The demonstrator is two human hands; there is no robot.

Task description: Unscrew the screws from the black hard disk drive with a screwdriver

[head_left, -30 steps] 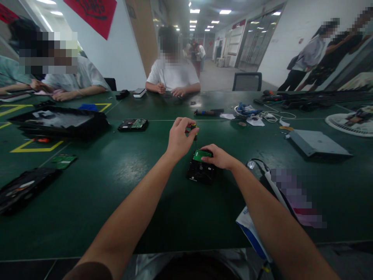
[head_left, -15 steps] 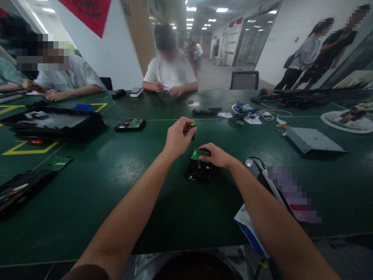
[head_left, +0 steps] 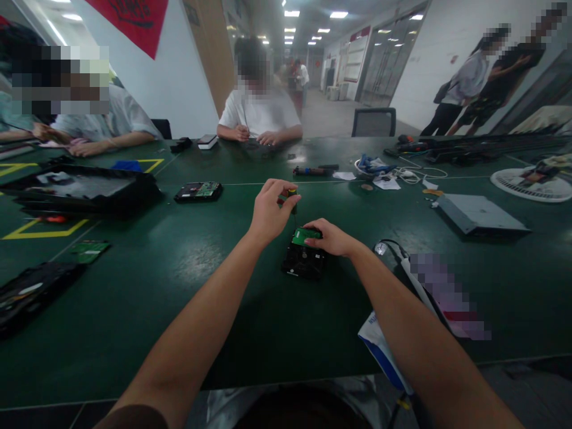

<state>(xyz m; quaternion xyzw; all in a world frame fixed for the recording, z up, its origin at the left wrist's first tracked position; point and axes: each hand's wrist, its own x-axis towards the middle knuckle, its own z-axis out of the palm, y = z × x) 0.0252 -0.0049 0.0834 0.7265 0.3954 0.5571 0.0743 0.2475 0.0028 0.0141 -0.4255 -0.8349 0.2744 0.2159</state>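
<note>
A person's two bare hands work over a green table (head_left: 250, 322); a small black hard drive (head_left: 304, 263) lies flat on it, just in front of the person, with a green circuit board (head_left: 302, 236) at its far end; the left hand (head_left: 272, 208) pinches a screwdriver (head_left: 293, 193) between thumb and fingers, its thin shaft pointing down to the board's far left edge; the right hand (head_left: 334, 238) curls round the right side, thumb over the board; whether it grips the board alone or the drive too, one cannot tell.

The step in hand appears to be working a screw at that edge; the next move seems to call for an upright, well-seated tip, a turn of the handle and a firm right hand; a loose green board (head_left: 90, 251) and a second drive (head_left: 198, 191) lie well apart, to the left.
</note>
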